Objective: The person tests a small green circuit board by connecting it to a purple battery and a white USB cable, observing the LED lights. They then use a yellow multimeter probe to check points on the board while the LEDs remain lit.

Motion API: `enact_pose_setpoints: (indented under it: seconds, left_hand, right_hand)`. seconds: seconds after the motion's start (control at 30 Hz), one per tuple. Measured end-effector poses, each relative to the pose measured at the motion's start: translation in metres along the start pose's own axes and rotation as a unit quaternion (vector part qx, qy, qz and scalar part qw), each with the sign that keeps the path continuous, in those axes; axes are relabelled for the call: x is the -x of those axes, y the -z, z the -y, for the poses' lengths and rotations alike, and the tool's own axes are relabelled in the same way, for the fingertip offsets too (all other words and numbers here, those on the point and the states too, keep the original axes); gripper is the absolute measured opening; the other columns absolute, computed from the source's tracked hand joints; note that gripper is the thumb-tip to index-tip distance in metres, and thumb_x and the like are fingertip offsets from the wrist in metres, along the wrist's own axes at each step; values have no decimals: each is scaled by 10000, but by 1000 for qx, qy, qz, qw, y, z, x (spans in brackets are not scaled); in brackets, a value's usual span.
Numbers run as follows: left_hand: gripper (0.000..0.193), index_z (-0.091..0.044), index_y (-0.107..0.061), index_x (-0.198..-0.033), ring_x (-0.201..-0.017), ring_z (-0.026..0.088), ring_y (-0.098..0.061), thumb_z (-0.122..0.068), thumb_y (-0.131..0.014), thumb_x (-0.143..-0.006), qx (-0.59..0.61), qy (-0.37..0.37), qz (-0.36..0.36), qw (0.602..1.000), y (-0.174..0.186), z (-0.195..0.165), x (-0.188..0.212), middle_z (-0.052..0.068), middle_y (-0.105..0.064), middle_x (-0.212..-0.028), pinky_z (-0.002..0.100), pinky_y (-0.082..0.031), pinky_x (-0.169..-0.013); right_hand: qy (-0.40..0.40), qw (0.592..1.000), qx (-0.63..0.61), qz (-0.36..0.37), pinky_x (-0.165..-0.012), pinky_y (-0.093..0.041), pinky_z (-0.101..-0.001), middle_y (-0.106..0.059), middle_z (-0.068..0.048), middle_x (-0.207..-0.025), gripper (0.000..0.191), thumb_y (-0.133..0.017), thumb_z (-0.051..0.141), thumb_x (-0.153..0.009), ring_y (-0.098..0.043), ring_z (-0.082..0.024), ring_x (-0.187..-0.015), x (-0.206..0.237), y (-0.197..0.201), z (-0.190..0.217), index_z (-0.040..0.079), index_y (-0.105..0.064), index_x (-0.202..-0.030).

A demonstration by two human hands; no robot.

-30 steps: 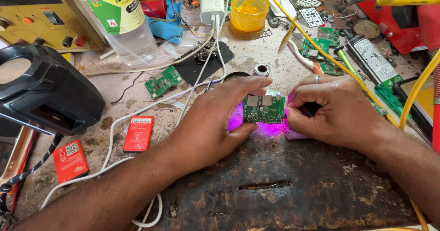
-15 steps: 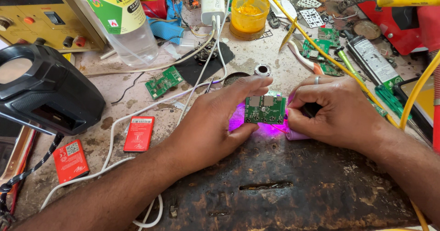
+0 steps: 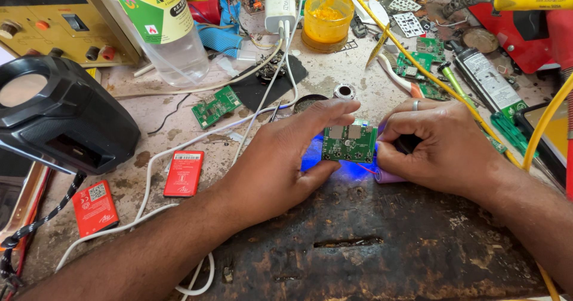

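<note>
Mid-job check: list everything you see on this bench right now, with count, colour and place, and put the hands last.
circuit board: 1, green, bench centre, between both hands, blue glow under it
cylindrical cell: 1, pinkish-purple, under the right hand
loose circuit board: 1, green, left of centre
more boards: several, green, upper right
flat battery packs: 2, red, lower left
magnifier lamp: 1, black, far left
plastic bottle: 1, clear, yellow-green label, top left
power supply: 1, yellowish, top left corner
jar: 1, yellow, top centre
white cables: several, crossing the bench
soldering iron: 1, yellow handle, top right
left hand: 1, pinching the board's left edge
right hand: 1, ring on a finger, at the board's right edge
</note>
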State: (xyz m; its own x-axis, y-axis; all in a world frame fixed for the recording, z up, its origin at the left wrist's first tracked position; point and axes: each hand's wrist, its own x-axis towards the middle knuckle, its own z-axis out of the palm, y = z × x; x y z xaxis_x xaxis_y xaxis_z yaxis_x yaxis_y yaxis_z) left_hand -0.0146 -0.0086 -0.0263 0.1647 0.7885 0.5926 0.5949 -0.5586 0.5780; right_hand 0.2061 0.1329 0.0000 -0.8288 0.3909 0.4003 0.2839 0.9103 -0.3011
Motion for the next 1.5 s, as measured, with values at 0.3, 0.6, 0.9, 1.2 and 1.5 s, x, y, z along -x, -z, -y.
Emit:
enact_pose_setpoints:
  seconds: [0.3, 0.6, 0.9, 1.2, 1.5]
  left_hand:
    - [808, -152, -383, -1550, -1304, 293, -669, -85, -808, -867, 4, 4, -2, 1000, 0, -1, 1, 113, -678, -1381, 399, -542, -1085]
    - [808, -145, -375, -1554, -1307, 299, -670, -75, -803, -872, -1, -2, -6, 1000, -1, -1, 1, 121, -679, -1377, 399, -543, -1083]
    - [801, -141, -371, -1555, -1297, 304, -676, -84, -801, -881, -2, -6, -11, 1000, -2, 1, 1, 124, -681, -1374, 398, -557, -1067]
    - [788, -137, -375, -1558, -1293, 300, -676, -85, -783, -887, 6, 6, -10, 1000, 0, -1, 1, 118, -680, -1387, 383, -573, -1040]
    - [778, -124, -380, -1555, -1300, 307, -673, -93, -791, -895, -4, -1, -14, 1000, -1, -3, 0, 113, -680, -1384, 396, -555, -1073]
  right_hand:
    - [4, 1000, -2, -1, -617, -548, -310, -741, -47, -763, 145, -791, 147, -730, -699, -181, -666, 1, 0, -1, 22, -719, -747]
    - [6, 1000, -8, -2, -615, -554, -303, -750, -48, -781, 148, -791, 147, -737, -705, -173, -659, 1, -2, -3, 17, -727, -770]
    - [9, 1000, -10, -3, -623, -553, -297, -752, -48, -785, 141, -781, 136, -740, -700, -170, -657, 2, -1, -3, 12, -731, -785]
    - [1, 1000, -11, -1, -622, -549, -300, -751, -46, -776, 131, -775, 129, -739, -693, -172, -625, 1, 0, -1, 13, -729, -780]
    - [17, 1000, -7, -6, -640, -549, -295, -757, -55, -802, 149, -786, 142, -733, -706, -176, -623, 1, 1, -2, 13, -726, -778]
